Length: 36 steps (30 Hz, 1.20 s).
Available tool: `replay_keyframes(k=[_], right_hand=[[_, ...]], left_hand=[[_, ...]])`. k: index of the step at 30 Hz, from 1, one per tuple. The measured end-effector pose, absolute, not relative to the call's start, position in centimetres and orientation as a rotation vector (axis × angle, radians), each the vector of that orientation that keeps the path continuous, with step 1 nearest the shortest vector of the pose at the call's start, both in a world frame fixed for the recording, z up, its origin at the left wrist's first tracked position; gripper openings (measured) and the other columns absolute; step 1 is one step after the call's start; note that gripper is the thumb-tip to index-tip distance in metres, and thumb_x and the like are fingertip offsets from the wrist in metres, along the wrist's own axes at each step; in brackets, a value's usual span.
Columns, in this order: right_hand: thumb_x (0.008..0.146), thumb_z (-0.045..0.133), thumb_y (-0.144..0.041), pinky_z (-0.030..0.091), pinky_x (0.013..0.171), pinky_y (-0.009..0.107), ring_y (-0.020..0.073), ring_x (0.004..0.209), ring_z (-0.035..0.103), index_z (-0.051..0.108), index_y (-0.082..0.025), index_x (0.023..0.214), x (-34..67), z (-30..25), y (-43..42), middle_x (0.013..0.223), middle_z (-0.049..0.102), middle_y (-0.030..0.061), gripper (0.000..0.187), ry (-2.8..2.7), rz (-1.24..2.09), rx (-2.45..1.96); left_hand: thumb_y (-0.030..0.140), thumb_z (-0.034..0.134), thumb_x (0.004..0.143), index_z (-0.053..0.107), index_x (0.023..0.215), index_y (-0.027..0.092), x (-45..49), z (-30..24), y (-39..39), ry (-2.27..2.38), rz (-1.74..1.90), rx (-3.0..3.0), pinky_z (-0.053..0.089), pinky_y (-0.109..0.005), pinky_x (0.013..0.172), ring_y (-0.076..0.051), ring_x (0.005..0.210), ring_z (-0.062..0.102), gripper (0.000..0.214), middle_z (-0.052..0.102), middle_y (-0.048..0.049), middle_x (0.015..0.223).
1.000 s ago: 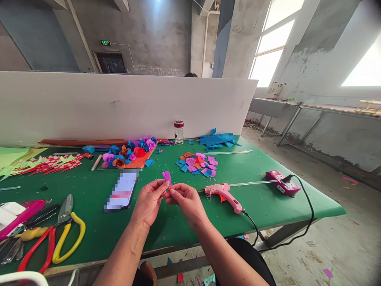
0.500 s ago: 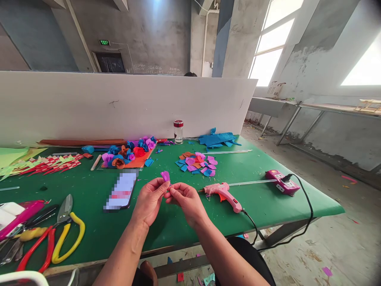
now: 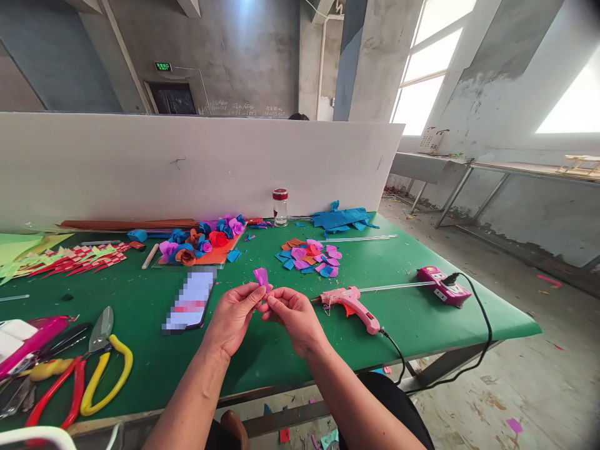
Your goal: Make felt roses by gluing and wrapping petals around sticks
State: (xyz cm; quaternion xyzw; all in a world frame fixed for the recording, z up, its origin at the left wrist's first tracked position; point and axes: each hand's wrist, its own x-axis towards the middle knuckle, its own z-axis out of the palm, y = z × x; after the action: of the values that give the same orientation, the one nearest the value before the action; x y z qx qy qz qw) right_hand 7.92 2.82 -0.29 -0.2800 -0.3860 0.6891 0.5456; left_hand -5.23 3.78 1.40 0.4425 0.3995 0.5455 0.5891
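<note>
A small purple crepe paper petal (image 3: 261,277) stands up between my two hands, over the middle of the green table. My left hand (image 3: 239,312) pinches its lower edge between thumb and fingers. My right hand (image 3: 291,315) is closed on the petal's lower right side, fingertips almost touching the left ones. The petal's bottom end is hidden by my fingers. Just right of my right hand lies a pink hot glue gun (image 3: 349,303) with a clear glue stick in its back. Behind my hands is a loose pile of purple, blue and orange paper petals (image 3: 309,256).
Finished paper flowers (image 3: 206,240) lie at the back left, with a phone (image 3: 191,299) in front of them. Red-and-yellow-handled shears (image 3: 100,356) are at the left. A lidded glass jar (image 3: 280,209), blue paper (image 3: 344,219) and a pink power strip (image 3: 443,286) also rest on the table (image 3: 435,325).
The purple petal shows a little more between my fingertips and leans slightly differently. My hands have stayed in nearly the same place.
</note>
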Motion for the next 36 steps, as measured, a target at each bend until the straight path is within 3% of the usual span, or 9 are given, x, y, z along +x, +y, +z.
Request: replay_keyframes(k=[10,20,25,28,32,36], right_hand=[[0.060,0.086,-0.049,0.050,0.068,0.025,0.0096,0.057,0.059,0.065,-0.015,0.076,7.9,-0.5,2.9,0.065,0.067,0.0002,0.043,-0.888,1.704,-0.624],[0.060,0.086,-0.047,0.048,0.066,0.024,0.0097,0.056,0.060,0.065,-0.016,0.075,7.9,-0.6,2.8,0.064,0.068,0.0003,0.041,-0.891,1.726,-0.599],[0.060,0.085,-0.050,0.049,0.066,0.025,0.0100,0.056,0.060,0.065,-0.016,0.076,8.1,-0.4,2.6,0.066,0.069,0.0010,0.043,-0.928,1.724,-0.613],[0.066,0.079,-0.059,0.050,0.068,0.027,0.0124,0.059,0.063,0.066,-0.015,0.084,8.8,0.0,2.7,0.067,0.069,0.0028,0.049,-1.070,1.731,-0.651],[0.074,0.068,-0.066,0.049,0.065,0.027,0.0146,0.065,0.064,0.068,-0.015,0.096,10.0,0.6,3.2,0.075,0.071,0.0054,0.055,-1.240,1.553,-0.775],[0.077,0.072,-0.053,0.048,0.071,0.027,0.0167,0.079,0.061,0.073,-0.019,0.101,11.1,1.3,3.2,0.090,0.071,0.0051,0.042,-1.353,1.249,-0.810]], left_hand=[[0.036,0.086,0.063,0.076,0.071,0.014,-4.8,0.8,3.9,0.959,1.389,1.000,0.044,-0.022,0.061,-0.011,0.066,0.054,0.026,0.066,-0.0032,0.070],[0.031,0.087,0.060,0.066,0.062,0.016,-4.6,1.2,3.7,0.943,1.388,0.975,0.039,-0.020,0.049,-0.007,0.053,0.046,0.026,0.055,0.0036,0.058],[0.033,0.088,0.057,0.067,0.060,0.016,-4.7,1.5,3.6,0.960,1.389,0.991,0.038,-0.021,0.050,-0.009,0.056,0.045,0.028,0.055,0.0025,0.060],[0.034,0.088,0.057,0.067,0.058,0.016,-5.0,1.7,3.7,0.969,1.421,1.054,0.041,-0.021,0.059,-0.010,0.063,0.047,0.028,0.057,0.0012,0.062],[0.034,0.088,0.057,0.068,0.059,0.017,-5.5,1.8,3.7,1.006,1.458,1.155,0.041,-0.022,0.067,-0.012,0.069,0.045,0.026,0.055,0.0014,0.064],[0.032,0.086,0.060,0.066,0.057,0.019,-5.5,1.9,3.4,1.051,1.369,1.321,0.040,-0.023,0.067,-0.014,0.071,0.044,0.024,0.051,0.0012,0.066]])
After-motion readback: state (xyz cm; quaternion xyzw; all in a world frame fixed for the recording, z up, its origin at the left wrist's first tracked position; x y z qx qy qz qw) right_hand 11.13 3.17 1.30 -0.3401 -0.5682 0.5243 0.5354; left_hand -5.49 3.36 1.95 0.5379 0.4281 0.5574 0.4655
